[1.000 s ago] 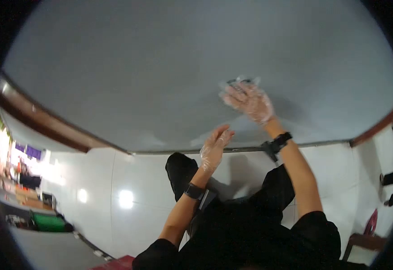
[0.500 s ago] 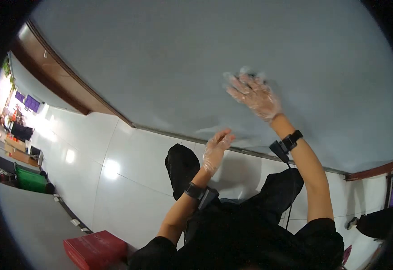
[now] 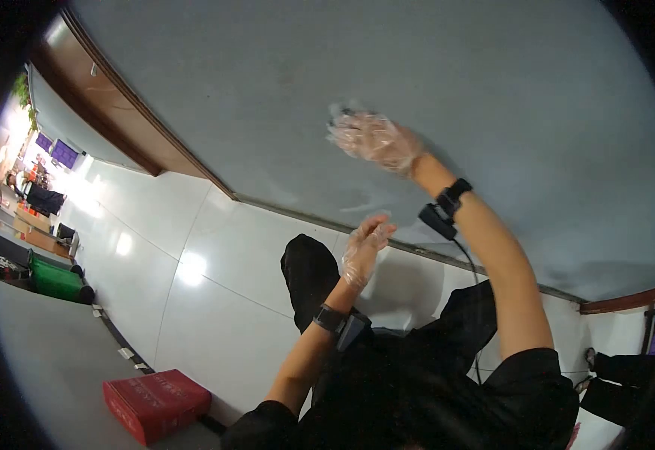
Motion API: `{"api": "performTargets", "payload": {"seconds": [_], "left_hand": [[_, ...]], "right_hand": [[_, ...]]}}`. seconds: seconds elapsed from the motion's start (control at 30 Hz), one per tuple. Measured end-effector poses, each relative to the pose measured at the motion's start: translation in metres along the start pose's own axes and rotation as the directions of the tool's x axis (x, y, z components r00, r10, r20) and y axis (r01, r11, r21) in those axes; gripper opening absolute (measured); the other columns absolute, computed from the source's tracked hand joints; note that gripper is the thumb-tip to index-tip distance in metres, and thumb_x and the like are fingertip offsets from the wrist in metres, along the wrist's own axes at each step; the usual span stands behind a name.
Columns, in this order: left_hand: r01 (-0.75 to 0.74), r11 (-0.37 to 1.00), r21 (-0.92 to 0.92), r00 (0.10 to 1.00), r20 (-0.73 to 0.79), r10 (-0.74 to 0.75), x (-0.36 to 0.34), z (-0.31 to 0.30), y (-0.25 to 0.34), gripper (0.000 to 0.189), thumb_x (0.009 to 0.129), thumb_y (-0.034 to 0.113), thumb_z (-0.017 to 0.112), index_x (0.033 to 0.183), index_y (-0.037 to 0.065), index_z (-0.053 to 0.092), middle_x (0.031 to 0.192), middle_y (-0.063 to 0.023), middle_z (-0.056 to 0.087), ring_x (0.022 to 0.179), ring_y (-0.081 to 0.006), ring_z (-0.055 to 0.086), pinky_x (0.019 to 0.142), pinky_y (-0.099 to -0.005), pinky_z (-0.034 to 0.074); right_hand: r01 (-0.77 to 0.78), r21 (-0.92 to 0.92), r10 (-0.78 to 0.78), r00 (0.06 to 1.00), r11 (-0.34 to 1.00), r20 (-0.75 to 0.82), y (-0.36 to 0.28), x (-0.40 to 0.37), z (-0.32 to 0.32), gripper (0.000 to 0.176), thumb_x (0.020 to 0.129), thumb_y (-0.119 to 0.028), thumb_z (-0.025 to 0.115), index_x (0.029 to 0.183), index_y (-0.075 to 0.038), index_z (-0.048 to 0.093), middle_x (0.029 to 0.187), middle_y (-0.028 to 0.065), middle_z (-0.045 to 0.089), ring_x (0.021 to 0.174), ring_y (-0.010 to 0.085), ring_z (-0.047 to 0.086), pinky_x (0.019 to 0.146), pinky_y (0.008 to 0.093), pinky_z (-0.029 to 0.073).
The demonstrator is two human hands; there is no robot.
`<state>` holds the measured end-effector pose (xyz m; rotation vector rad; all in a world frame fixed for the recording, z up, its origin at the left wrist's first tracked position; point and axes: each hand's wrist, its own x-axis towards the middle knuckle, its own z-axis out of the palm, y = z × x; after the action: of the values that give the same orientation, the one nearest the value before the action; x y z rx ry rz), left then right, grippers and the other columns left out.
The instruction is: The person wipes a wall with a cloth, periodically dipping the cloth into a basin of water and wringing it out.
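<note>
Both hands wear clear plastic gloves, and each wrist has a black strap with a small device. My right hand point(image 3: 377, 141) lies palm down against the grey panel point(image 3: 267, 97), its fingers pointing left; something dark shows at the fingertips, too small to make out. Near the panel's lower edge, my left hand point(image 3: 366, 246) is raised above my knee with its fingers apart and nothing in it.
A red box-like bag point(image 3: 155, 401) is on the floor at lower left. Left of it stand a grey partition and a green bin point(image 3: 56, 277). A person point(image 3: 38, 196) is far left; another person's dark-clothed legs point(image 3: 616, 382) show at right.
My right hand has moved left across the grey panel, its fingers now pointing more to the left. My left hand has barely moved. The view has shifted slightly.
</note>
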<state>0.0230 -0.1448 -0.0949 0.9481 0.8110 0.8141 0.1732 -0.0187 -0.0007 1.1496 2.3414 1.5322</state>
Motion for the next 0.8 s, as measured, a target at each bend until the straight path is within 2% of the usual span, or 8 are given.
{"api": "performTargets", "payload": {"seconds": [0.07, 0.13, 0.2, 0.23, 0.3, 0.4, 0.63, 0.8], "left_hand": [[0.017, 1.000, -0.010, 1.000, 0.005, -0.017, 0.000, 0.001, -0.003, 0.035, 0.093, 0.026, 0.049, 0.122, 0.005, 0.048, 0.111, -0.0076, 0.058, 0.109, -0.0188, 0.052, 0.098, -0.0359, 0.036], [0.037, 0.999, -0.010, 0.999, 0.008, -0.037, 0.001, 0.000, -0.008, 0.036, 0.093, 0.026, 0.049, 0.122, 0.005, 0.048, 0.112, -0.0075, 0.057, 0.109, -0.0195, 0.052, 0.097, -0.0359, 0.036], [0.053, 0.999, -0.007, 0.999, 0.008, -0.053, 0.000, 0.000, -0.010, 0.035, 0.093, 0.026, 0.049, 0.121, 0.005, 0.048, 0.112, -0.0076, 0.057, 0.109, -0.0199, 0.052, 0.096, -0.0357, 0.036], [0.067, 0.998, 0.002, 0.998, 0.011, -0.067, 0.001, 0.000, -0.009, 0.035, 0.092, 0.026, 0.049, 0.121, 0.005, 0.048, 0.112, -0.0077, 0.057, 0.109, -0.0202, 0.052, 0.095, -0.0354, 0.037], [0.071, 0.997, -0.005, 0.997, 0.023, -0.070, 0.002, 0.000, -0.013, 0.035, 0.092, 0.025, 0.049, 0.121, 0.006, 0.049, 0.112, -0.0079, 0.056, 0.109, -0.0202, 0.052, 0.094, -0.0350, 0.038], [0.080, 0.996, -0.026, 0.996, 0.047, -0.079, 0.004, -0.001, -0.023, 0.033, 0.092, 0.024, 0.049, 0.120, 0.006, 0.049, 0.113, -0.0080, 0.056, 0.108, -0.0197, 0.053, 0.093, -0.0339, 0.038], [0.084, 0.996, -0.023, 0.996, 0.038, -0.083, 0.007, -0.007, -0.013, 0.030, 0.093, 0.025, 0.048, 0.117, 0.007, 0.050, 0.111, -0.0066, 0.058, 0.105, -0.0176, 0.053, 0.092, -0.0307, 0.038], [0.064, 0.997, -0.034, 0.997, -0.035, -0.065, -0.004, -0.016, 0.001, 0.030, 0.094, 0.026, 0.048, 0.117, 0.007, 0.050, 0.111, -0.0068, 0.058, 0.106, -0.0170, 0.053, 0.093, -0.0307, 0.038]], "right_hand": [[-0.078, -0.420, 0.049, 0.996, 0.904, -0.080, 0.009, -0.040, 0.003, 0.047, 0.093, -0.026, 0.037, 0.138, -0.017, 0.031, 0.147, 0.0032, 0.023, 0.134, 0.0215, 0.023, 0.109, 0.0388, 0.025], [-0.096, 0.714, 0.058, 0.995, 0.694, 0.077, 0.030, -0.089, 0.006, 0.043, 0.093, -0.030, 0.038, 0.134, -0.016, 0.039, 0.145, 0.0031, 0.028, 0.130, 0.0218, 0.031, 0.107, 0.0403, 0.029], [-0.355, 0.929, 0.147, 0.929, 0.106, 0.339, 0.056, -0.126, -0.016, 0.039, 0.089, -0.028, 0.047, 0.128, -0.021, 0.048, 0.141, 0.0017, 0.035, 0.126, 0.0221, 0.037, 0.106, 0.0386, 0.031], [-0.357, 0.928, 0.143, 0.929, 0.109, 0.341, 0.059, -0.147, -0.021, 0.039, 0.089, -0.028, 0.047, 0.128, -0.021, 0.048, 0.141, 0.0017, 0.035, 0.126, 0.0221, 0.037, 0.106, 0.0386, 0.031], [-0.302, 0.568, 0.246, 0.953, 0.766, 0.175, 0.065, -0.180, -0.027, 0.041, 0.084, -0.021, 0.056, 0.124, -0.023, 0.051, 0.138, 0.0001, 0.039, 0.126, 0.0212, 0.038, 0.106, 0.0361, 0.032], [-0.096, 0.249, 0.097, 0.995, 0.964, 0.006, 0.064, -0.186, -0.020, 0.048, 0.077, -0.016, 0.063, 0.123, -0.023, 0.052, 0.139, 0.0001, 0.039, 0.126, 0.0205, 0.038, 0.106, 0.0347, 0.032], [-0.071, 0.082, 0.066, 0.995, 0.994, 0.071, 0.021, -0.067, 0.000, 0.056, 0.089, -0.027, 0.046, 0.141, -0.022, 0.026, 0.147, -0.0002, 0.022, 0.135, 0.0176, 0.022, 0.111, 0.0319, 0.023], [-0.090, -0.572, 0.030, 0.993, 0.815, -0.114, -0.033, 0.025, 0.067, 0.053, 0.092, -0.022, 0.039, 0.142, -0.023, 0.021, 0.147, -0.0002, 0.021, 0.135, 0.0168, 0.021, 0.112, 0.0296, 0.022]]}}
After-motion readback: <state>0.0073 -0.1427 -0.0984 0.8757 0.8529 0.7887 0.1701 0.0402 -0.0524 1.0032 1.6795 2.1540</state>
